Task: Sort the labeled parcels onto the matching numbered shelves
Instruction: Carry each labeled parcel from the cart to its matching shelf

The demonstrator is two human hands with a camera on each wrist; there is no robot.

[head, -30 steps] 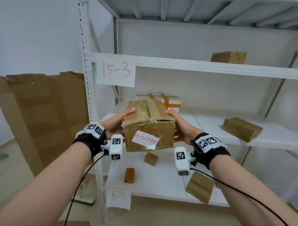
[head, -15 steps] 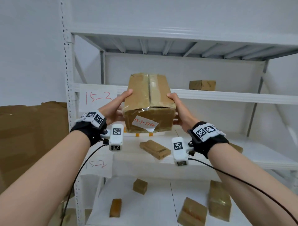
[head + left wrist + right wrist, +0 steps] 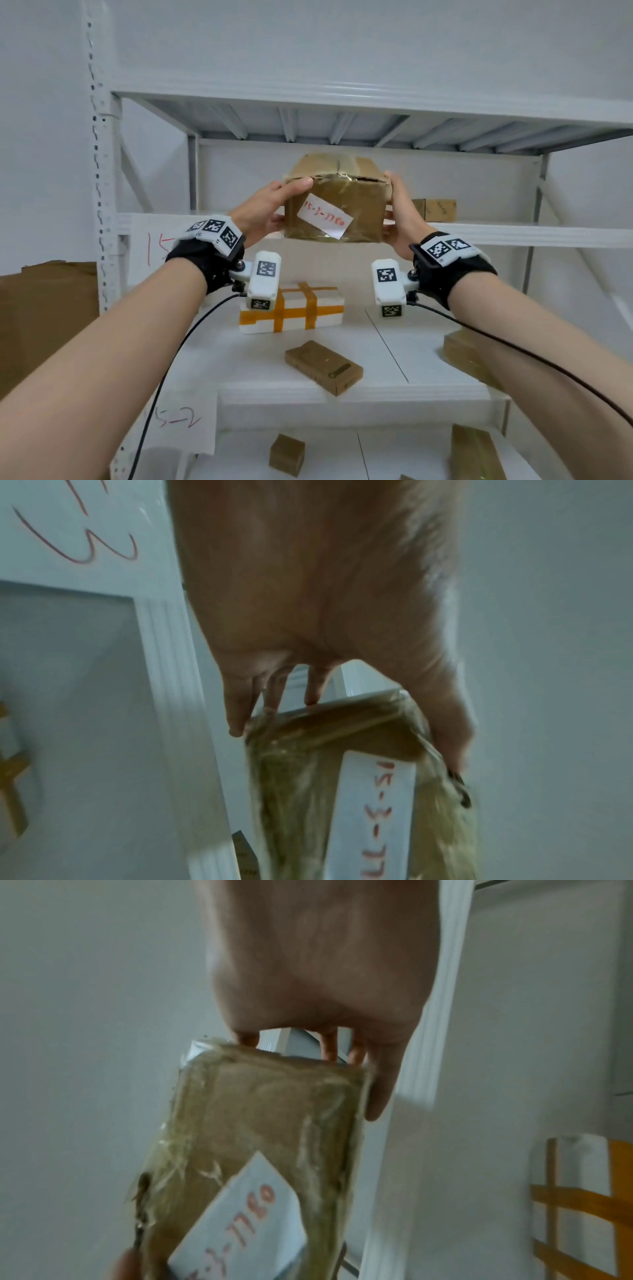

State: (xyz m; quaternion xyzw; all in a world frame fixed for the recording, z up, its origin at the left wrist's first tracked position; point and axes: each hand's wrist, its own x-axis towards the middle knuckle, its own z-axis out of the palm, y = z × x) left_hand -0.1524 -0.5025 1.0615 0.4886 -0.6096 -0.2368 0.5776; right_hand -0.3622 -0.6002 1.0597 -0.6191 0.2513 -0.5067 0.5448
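Parcel [image 3: 337, 202], taped brown cardboard, held in the air between both hands in front of the upper shelf opening, tilted slightly. White label [image 3: 324, 216] on its near face, red handwriting reading 15-3-7780. Left hand [image 3: 263, 214] grips the left side, thumb over the top edge, fingers curled underneath. Right hand [image 3: 400, 212] grips the right side likewise, thumb at the upper corner. Behind it, a small brown box [image 3: 435, 209] sits on the 15-3 shelf [image 3: 513, 234]. One level down: a white box with orange tape [image 3: 301, 308] and a flat brown box [image 3: 323, 366]. Paper tag 15-2 [image 3: 178, 419] hangs from that shelf's front edge.
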